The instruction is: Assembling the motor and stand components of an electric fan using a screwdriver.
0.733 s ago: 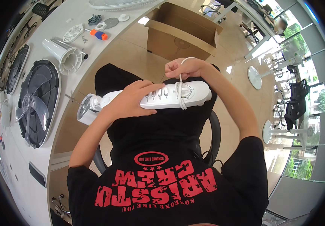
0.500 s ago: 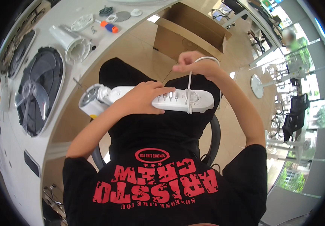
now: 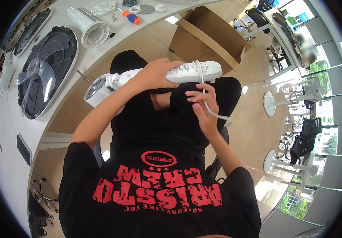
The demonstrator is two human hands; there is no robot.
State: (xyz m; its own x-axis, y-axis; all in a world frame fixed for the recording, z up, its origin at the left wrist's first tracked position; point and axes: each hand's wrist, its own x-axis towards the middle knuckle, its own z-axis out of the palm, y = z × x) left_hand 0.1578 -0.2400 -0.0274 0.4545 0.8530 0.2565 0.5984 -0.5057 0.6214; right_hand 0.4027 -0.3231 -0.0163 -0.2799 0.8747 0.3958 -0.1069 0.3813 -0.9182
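Note:
Across my lap lies a white fan body (image 3: 192,72) with a row of buttons and a dial; its motor head (image 3: 99,92) points left with a bare metal shaft. My left hand (image 3: 157,75) is wrapped round the body's middle, left of the buttons. White power cord (image 3: 201,75) is looped round the right part of the body, and its loose end trails down across my right hand (image 3: 206,111). That hand is just below the body, fingers apart, the cord running over it rather than visibly gripped.
On the white table (image 3: 99,55) at left are a fan blade (image 3: 40,75) on a dark round grille, a white tubular stand (image 3: 85,27), a screwdriver (image 3: 131,17), small parts and a phone (image 3: 23,148). A cardboard box (image 3: 198,41) stands ahead on the floor. White fans (image 3: 269,104) stand at right.
My right hand has come down and nearer to me from above the body, its fingers spreading. The cord now trails downward instead of looping up. The fan body sits further forward, tilted up at its right.

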